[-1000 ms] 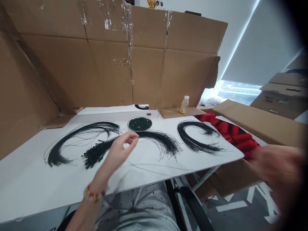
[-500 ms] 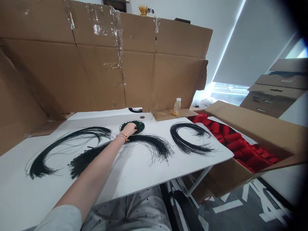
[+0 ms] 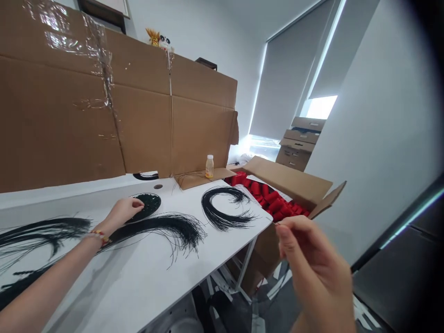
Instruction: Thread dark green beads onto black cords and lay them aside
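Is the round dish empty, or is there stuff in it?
Not empty: dark green bits fill the part of the round dish that shows, and the left hand covers part of it.

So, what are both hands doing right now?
Left hand: curled at the dish of green beads, cannot tell if holding anything.
Right hand: closed, pinching something too thin to tell.

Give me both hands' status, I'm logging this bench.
Left hand at the rim of the plate of dark green pellets. Right hand raised off the table, fingers pinched. Black strand bundle beside the left hand.
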`<control>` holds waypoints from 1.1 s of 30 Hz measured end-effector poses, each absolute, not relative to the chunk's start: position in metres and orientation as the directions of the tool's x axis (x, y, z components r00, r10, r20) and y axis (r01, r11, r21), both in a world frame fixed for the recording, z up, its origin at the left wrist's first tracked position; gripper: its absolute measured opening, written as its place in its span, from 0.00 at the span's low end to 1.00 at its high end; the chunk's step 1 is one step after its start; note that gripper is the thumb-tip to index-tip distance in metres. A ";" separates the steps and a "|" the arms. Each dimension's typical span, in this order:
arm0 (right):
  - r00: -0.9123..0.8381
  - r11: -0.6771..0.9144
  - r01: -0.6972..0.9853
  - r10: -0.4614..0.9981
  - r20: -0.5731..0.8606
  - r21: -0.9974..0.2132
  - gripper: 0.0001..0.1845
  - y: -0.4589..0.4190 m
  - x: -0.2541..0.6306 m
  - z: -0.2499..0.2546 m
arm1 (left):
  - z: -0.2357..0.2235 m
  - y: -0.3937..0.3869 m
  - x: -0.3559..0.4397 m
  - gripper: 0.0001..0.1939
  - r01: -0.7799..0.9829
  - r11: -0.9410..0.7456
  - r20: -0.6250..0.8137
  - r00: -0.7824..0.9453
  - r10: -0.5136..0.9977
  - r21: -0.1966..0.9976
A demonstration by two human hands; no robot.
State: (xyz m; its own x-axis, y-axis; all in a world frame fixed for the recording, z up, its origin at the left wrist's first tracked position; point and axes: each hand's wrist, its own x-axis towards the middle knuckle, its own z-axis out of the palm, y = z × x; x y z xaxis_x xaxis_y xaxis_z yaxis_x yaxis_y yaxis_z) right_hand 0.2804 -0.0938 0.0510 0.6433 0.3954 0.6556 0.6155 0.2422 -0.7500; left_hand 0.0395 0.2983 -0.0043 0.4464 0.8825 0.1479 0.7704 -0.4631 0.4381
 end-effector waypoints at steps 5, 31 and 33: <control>0.543 0.204 0.610 0.596 0.592 -0.765 0.12 -0.080 0.276 0.053 | -0.020 0.231 0.005 0.08 0.680 -0.493 0.126 0.515 0.848 0.542; 0.306 0.244 0.630 0.794 0.525 -0.737 0.13 -0.061 0.270 0.029 | -0.060 0.133 -0.060 0.09 0.477 -0.345 0.115 0.446 0.887 0.808; 0.292 0.237 0.608 0.820 0.491 -0.758 0.13 -0.058 0.266 0.033 | -0.056 0.133 -0.060 0.08 0.411 -0.283 0.091 0.428 0.899 0.866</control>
State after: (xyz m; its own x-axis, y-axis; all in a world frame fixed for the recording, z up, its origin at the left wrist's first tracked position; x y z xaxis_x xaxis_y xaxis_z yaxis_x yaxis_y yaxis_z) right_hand 0.2662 -0.0581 0.0326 0.2924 0.8205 0.4913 0.6077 0.2372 -0.7579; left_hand -0.0600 0.1326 -0.0557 0.4276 0.8994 0.0910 0.4112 -0.2832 0.8664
